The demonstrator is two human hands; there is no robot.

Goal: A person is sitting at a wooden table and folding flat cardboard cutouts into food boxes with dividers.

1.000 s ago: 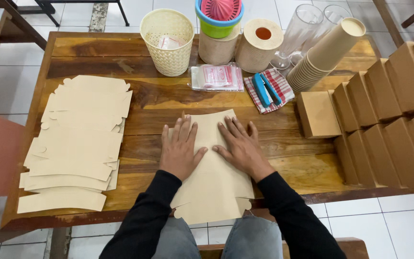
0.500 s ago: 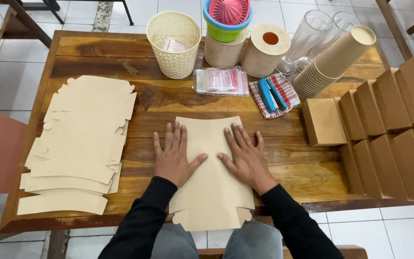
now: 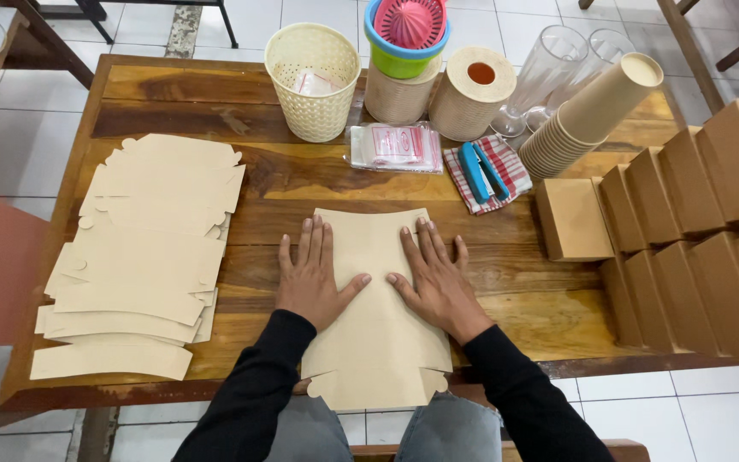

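Observation:
A flat tan cardboard box blank (image 3: 376, 248) lies on the wooden table (image 3: 173, 94) in front of me, its near end hanging over the table's front edge. My left hand (image 3: 311, 272) presses flat on its left side, fingers spread. My right hand (image 3: 434, 274) presses flat on its right side, thumb pointing inward. Both palms rest on the cardboard and grip nothing.
A fanned stack of flat blanks (image 3: 143, 248) covers the table's left. Folded brown boxes (image 3: 686, 222) stand in rows at the right, one box (image 3: 573, 218) apart. At the back: a cream basket (image 3: 314, 81), paper roll (image 3: 470, 92), stacked paper cups (image 3: 592, 115), blue stapler (image 3: 482, 171) on a checked cloth.
The blank and both hands have slid away from me up the table and turned square; my hands have spread flatter and further apart on it.

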